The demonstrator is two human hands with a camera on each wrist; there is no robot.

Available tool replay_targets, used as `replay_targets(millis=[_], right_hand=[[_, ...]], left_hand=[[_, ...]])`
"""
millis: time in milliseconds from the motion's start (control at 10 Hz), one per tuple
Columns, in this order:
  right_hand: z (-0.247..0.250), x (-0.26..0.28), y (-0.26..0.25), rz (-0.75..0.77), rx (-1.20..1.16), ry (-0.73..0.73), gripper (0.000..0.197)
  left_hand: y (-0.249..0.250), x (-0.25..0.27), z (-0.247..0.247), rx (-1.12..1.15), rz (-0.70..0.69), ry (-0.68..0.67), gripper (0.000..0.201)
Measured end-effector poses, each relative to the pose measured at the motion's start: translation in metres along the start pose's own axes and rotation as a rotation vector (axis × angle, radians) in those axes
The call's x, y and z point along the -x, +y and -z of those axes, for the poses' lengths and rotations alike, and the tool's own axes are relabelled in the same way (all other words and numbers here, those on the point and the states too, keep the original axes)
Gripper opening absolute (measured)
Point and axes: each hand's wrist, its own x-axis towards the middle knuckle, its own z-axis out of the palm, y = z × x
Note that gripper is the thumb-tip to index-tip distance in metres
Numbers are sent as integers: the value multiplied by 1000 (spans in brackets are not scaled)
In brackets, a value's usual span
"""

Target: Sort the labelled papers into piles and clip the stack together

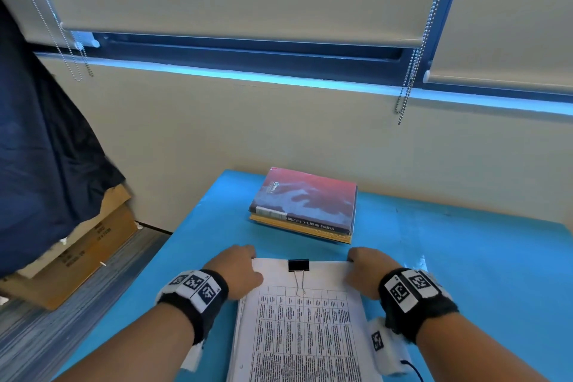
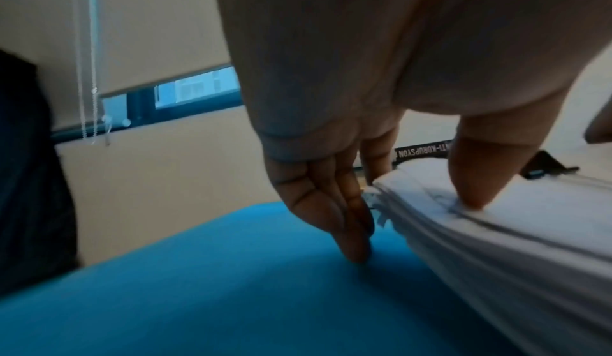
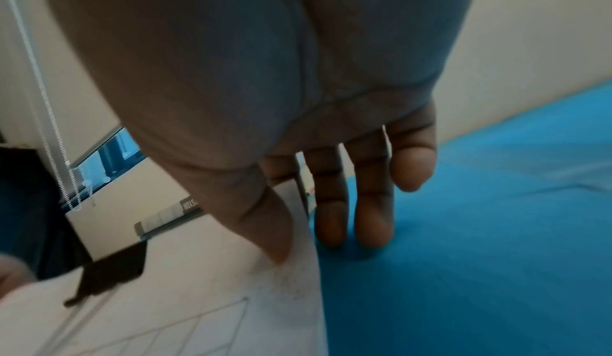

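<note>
A thick stack of white papers (image 1: 305, 329), its top sheet printed with a table, lies on the blue table (image 1: 465, 257). A black binder clip (image 1: 298, 265) sits on the middle of its far edge. My left hand (image 1: 240, 267) is at the far left corner: its thumb (image 2: 477, 178) presses on the top sheet, and its straight fingers (image 2: 351, 225) stand against the stack's side (image 2: 496, 243), tips on the table. My right hand (image 1: 364, 271) mirrors this at the far right corner, thumb (image 3: 274, 230) on the paper (image 3: 232, 296), fingers (image 3: 374, 220) straight down beside the edge.
Two stacked books (image 1: 305, 205), the upper with a red and blue cover, lie just beyond the papers near the wall. The table's left edge (image 1: 173, 245) drops to the floor, where cardboard boxes (image 1: 86, 251) sit under dark cloth. Bare blue tabletop extends to the right.
</note>
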Motion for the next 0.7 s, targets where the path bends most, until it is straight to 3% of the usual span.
replay_targets(millis=[100, 300, 400, 600, 700], right_hand=[[-3, -10, 1, -79, -68, 11, 23], [-1, -29, 7, -227, -216, 106, 11], [2, -35, 9, -284, -263, 149, 18], [1, -36, 15, -242, -489, 222, 19], [-4, -22, 18, -197, -583, 245, 31]], left_hand=[[-7, -12, -4, 162, 60, 17, 28], [-9, -41, -6, 430, 172, 199, 18], [-12, -57, -9, 602, 155, 222, 7], [-2, -40, -3, 723, 62, 84, 9], [5, -13, 1, 744, 19, 59, 22]])
